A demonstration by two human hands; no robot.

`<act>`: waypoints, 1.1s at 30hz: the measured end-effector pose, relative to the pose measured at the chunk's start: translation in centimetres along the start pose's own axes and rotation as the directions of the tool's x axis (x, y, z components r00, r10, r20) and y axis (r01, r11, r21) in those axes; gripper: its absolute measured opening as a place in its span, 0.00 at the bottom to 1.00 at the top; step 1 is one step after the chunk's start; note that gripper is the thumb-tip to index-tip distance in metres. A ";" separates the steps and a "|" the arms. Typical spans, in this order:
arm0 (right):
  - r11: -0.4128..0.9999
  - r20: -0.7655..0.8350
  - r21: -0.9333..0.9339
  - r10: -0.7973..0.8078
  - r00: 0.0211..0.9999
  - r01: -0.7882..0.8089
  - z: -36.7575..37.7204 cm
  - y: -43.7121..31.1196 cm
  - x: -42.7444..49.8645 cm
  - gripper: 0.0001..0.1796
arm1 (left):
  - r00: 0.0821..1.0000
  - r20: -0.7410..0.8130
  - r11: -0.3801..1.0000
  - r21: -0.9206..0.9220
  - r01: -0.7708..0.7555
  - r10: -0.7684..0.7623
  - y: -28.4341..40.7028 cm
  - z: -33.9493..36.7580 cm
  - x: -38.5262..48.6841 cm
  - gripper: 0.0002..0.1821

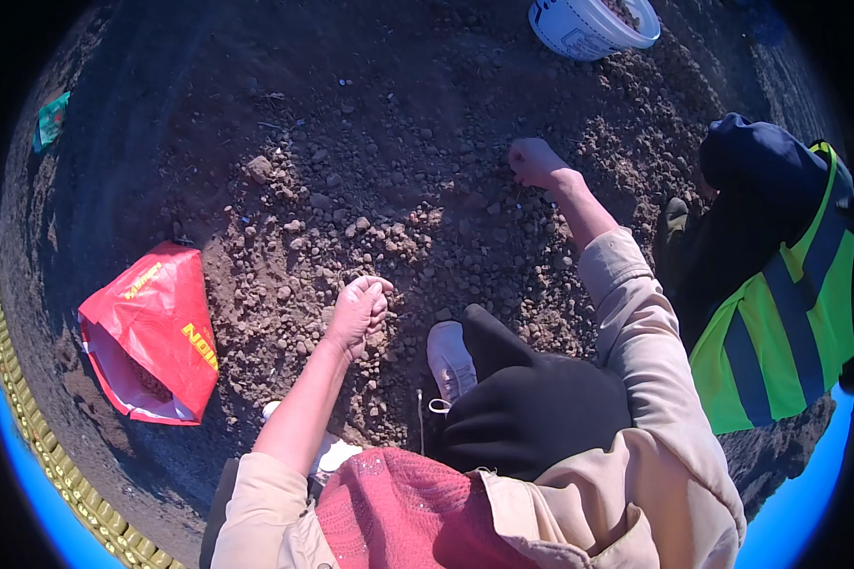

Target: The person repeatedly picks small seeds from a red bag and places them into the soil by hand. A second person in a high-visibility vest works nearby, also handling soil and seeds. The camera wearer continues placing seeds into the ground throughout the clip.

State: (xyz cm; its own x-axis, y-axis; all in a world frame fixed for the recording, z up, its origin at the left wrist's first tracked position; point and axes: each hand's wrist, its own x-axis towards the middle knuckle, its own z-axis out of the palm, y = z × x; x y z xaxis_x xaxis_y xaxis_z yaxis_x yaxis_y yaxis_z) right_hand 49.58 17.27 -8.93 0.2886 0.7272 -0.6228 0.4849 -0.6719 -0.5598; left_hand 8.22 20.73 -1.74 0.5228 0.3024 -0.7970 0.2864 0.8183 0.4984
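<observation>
My left hand (360, 314) is held low over the stony ground, its fingers curled with thumb and forefinger together; whether something small is pinched there cannot be told. Farther out and to the right, my right hand (534, 162) reaches down to the pebbles, fingers bent towards the ground, their tips partly hidden. Small stones and clods (391, 238) cover the soil between and around both hands. A red bag (164, 306) with yellow lettering lies to the left, its mouth towards me and small lumps inside. At the top right stands a white plastic bucket (576, 28) holding similar lumps.
A person in a yellow-green reflective vest (776, 334) is close on my right. My white shoe (452, 359) rests on the soil near my left hand. A green packet (51, 121) lies at the far left. A row of stacked yellowish objects (50, 451) runs along the left rim.
</observation>
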 end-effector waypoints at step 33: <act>0.910 -0.159 -0.366 -0.270 0.950 0.197 3.0 -4.5 -1.7 0.11 | 0.999 -0.013 0.990 -0.136 0.039 -0.041 -0.4 1.1 0.2 0.07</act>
State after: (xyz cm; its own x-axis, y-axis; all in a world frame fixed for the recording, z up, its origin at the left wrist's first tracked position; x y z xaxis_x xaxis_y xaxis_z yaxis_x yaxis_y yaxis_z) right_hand 44.44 18.63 -7.01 0.2743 0.8941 -0.3540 0.8001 -0.4164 -0.4319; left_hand 9.10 19.95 -1.75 0.5001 0.2748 -0.8212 0.1950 0.8882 0.4160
